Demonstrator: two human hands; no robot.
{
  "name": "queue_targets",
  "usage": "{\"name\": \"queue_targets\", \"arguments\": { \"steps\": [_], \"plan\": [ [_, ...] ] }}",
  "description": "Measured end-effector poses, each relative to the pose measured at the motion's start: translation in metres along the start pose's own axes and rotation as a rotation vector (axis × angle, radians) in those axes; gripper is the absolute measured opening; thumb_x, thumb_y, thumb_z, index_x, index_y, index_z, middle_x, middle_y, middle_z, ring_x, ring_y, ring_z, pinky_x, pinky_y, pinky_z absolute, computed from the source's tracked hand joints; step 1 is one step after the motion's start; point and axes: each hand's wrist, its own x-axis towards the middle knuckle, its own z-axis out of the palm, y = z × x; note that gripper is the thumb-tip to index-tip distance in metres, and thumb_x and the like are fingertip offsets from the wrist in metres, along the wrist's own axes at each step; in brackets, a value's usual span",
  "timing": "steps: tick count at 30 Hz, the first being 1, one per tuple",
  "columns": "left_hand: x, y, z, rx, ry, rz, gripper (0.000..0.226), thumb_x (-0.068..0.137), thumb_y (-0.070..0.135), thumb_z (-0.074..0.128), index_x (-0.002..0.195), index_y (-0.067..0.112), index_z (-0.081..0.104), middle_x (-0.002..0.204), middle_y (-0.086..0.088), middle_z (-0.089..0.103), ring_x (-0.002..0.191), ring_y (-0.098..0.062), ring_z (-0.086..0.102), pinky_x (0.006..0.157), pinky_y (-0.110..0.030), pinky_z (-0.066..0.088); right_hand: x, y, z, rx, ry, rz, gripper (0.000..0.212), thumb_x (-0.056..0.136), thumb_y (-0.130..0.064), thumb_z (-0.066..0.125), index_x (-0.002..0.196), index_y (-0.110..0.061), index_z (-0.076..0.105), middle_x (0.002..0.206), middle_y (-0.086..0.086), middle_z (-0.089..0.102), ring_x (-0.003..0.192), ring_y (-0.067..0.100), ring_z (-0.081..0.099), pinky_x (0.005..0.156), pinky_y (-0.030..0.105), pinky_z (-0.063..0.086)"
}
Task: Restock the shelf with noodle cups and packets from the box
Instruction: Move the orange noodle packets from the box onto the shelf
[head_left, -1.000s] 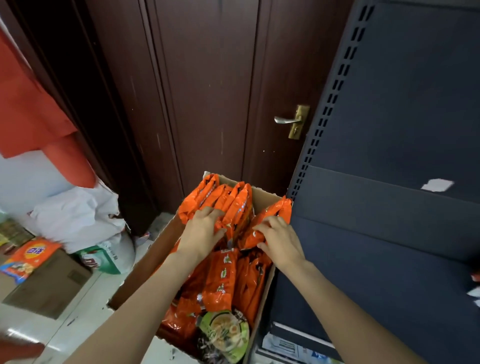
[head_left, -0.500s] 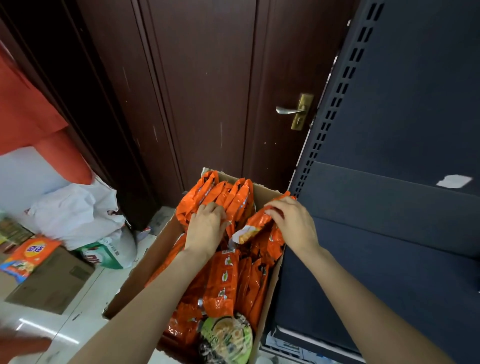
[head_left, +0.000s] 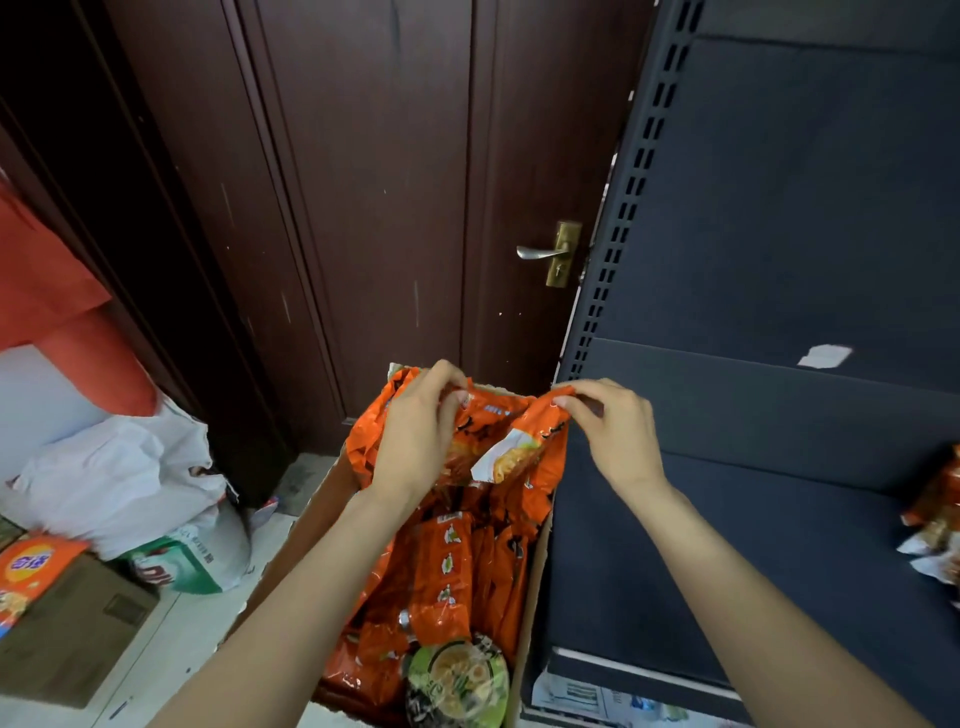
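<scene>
An open cardboard box (head_left: 530, 597) on the floor holds several orange noodle packets (head_left: 447, 571) and a green noodle cup (head_left: 457, 680) at its near end. My left hand (head_left: 415, 431) grips a bunch of orange packets (head_left: 498, 436) lifted above the box's far end. My right hand (head_left: 613, 431) pinches the top right corner of the same bunch. The dark blue shelf (head_left: 727, 519) stands right of the box. At its right edge lie a few noodle packets (head_left: 935, 525), partly cut off.
A dark brown door (head_left: 395, 208) with a brass handle (head_left: 550, 253) is behind the box. On the left floor sit white plastic bags (head_left: 119, 478), a detergent bag (head_left: 182, 561) and a brown carton (head_left: 78, 629) with an orange packet (head_left: 26, 571) on top.
Both hands have raised a bunch of orange packets out of the far end of the box. The right hand shifted to the bunch's top corner. The view tilted up.
</scene>
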Motion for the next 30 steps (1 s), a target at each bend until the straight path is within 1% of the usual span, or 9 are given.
{"name": "queue_targets", "arguments": {
  "steps": [2,4,6,9,11,18,22,26,30],
  "plan": [
    [0.001,0.015,-0.001,-0.024,-0.001,0.034,0.008,0.094,0.010,0.052,0.093,0.016,0.057,0.096,0.001,0.064,0.090,-0.010,0.059,0.078,-0.016,0.046,-0.007,-0.003,-0.014,0.005,0.054,0.005,0.018,0.089,-0.026,0.063,0.103,-0.022,0.072,0.097,-0.002,0.069,0.090,0.011,0.061,0.076,0.021,0.047],
    [0.000,0.033,0.000,-0.042,0.012,0.072,0.008,0.094,0.010,0.052,0.092,0.016,0.057,0.098,0.000,0.064,0.090,-0.009,0.059,0.078,-0.007,0.040,-0.014,-0.004,-0.031,0.014,0.112,0.008,0.018,0.088,-0.026,0.063,0.103,-0.021,0.073,0.097,-0.003,0.069,0.089,0.012,0.062,0.078,0.027,0.049],
    [-0.002,0.051,0.005,-0.061,0.015,0.114,0.009,0.093,0.008,0.052,0.091,0.015,0.057,0.097,0.000,0.063,0.089,-0.009,0.059,0.077,-0.005,0.039,-0.021,-0.001,-0.049,0.016,0.170,0.013,0.018,0.088,-0.026,0.063,0.102,-0.019,0.072,0.096,-0.003,0.069,0.089,0.012,0.062,0.079,0.029,0.051],
    [-0.005,0.078,0.020,-0.106,0.008,0.180,0.009,0.093,0.006,0.052,0.091,0.014,0.056,0.096,-0.002,0.062,0.090,-0.010,0.058,0.079,-0.020,0.046,-0.034,0.013,-0.081,0.006,0.243,0.047,0.016,0.088,-0.026,0.063,0.100,-0.018,0.072,0.095,-0.004,0.069,0.088,0.012,0.063,0.079,0.031,0.052],
    [-0.007,0.096,0.037,-0.122,-0.006,0.212,0.008,0.093,0.006,0.051,0.092,0.013,0.056,0.095,-0.003,0.062,0.089,-0.011,0.058,0.078,-0.026,0.047,-0.045,0.027,-0.104,-0.010,0.274,0.083,0.018,0.088,-0.029,0.063,0.098,-0.018,0.072,0.094,-0.004,0.069,0.087,0.012,0.064,0.080,0.033,0.052],
    [-0.038,0.181,0.135,-0.138,-0.115,0.258,0.010,0.091,0.004,0.052,0.090,0.013,0.056,0.089,0.001,0.062,0.084,-0.012,0.057,0.075,-0.024,0.044,-0.106,0.099,-0.204,-0.124,0.359,0.188,0.025,0.087,-0.030,0.063,0.099,-0.009,0.070,0.093,0.006,0.069,0.083,0.019,0.063,0.074,0.029,0.046],
    [-0.065,0.235,0.200,-0.166,-0.153,0.241,0.009,0.092,0.006,0.051,0.090,0.013,0.056,0.089,0.004,0.061,0.084,-0.009,0.056,0.075,-0.020,0.044,-0.143,0.157,-0.268,-0.195,0.360,0.276,0.023,0.088,-0.039,0.061,0.090,-0.018,0.070,0.081,0.000,0.070,0.076,0.019,0.065,0.074,0.036,0.048],
    [-0.092,0.281,0.259,-0.163,-0.187,0.227,0.009,0.094,0.007,0.051,0.092,0.014,0.056,0.091,0.007,0.061,0.085,-0.005,0.056,0.075,-0.011,0.042,-0.175,0.202,-0.328,-0.216,0.362,0.315,0.021,0.088,-0.032,0.062,0.085,-0.012,0.069,0.068,-0.003,0.061,0.065,0.016,0.058,0.059,0.029,0.037],
    [-0.112,0.314,0.304,-0.171,-0.218,0.226,0.009,0.094,0.008,0.050,0.093,0.014,0.056,0.093,0.006,0.061,0.085,-0.006,0.056,0.075,-0.020,0.047,-0.199,0.247,-0.366,-0.249,0.347,0.419,0.025,0.089,-0.035,0.061,0.086,-0.011,0.067,0.062,0.000,0.062,0.060,0.023,0.061,0.057,0.034,0.046]
  ]
}}
